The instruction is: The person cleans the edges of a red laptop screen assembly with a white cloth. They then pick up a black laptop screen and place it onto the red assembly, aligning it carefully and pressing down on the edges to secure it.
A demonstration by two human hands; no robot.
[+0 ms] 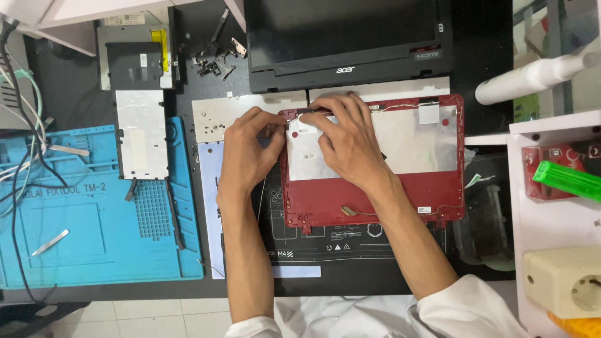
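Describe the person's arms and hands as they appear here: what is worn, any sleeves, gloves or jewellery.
Both hands are bare: no gloves, rings or watch show on the left hand or the right hand. The forearms are uncovered. White sleeves sit pushed up near the elbows, plain, with no visible markings, at the bottom edge of the view.

Under the fingers (pixel 325 116) lies a dark red laptop lid shell (pixel 375 200) lined with a silver-grey foil sheet (pixel 407 141), and just beyond the fingertips sits a glossy black screen panel (pixel 347 44) with a small red-and-white sticker at its corner. Well out to the left of the fingers is a bright blue work mat (pixel 94 213) with a fine grid pattern, carrying a silver metal plate (pixel 143 134). Under the wrists the black mat (pixel 332 250) bears white line drawings, and far to the right of the fingers are a translucent green bar (pixel 566 180), a white bottle (pixel 532 78) and a cream socket block (pixel 563 281).
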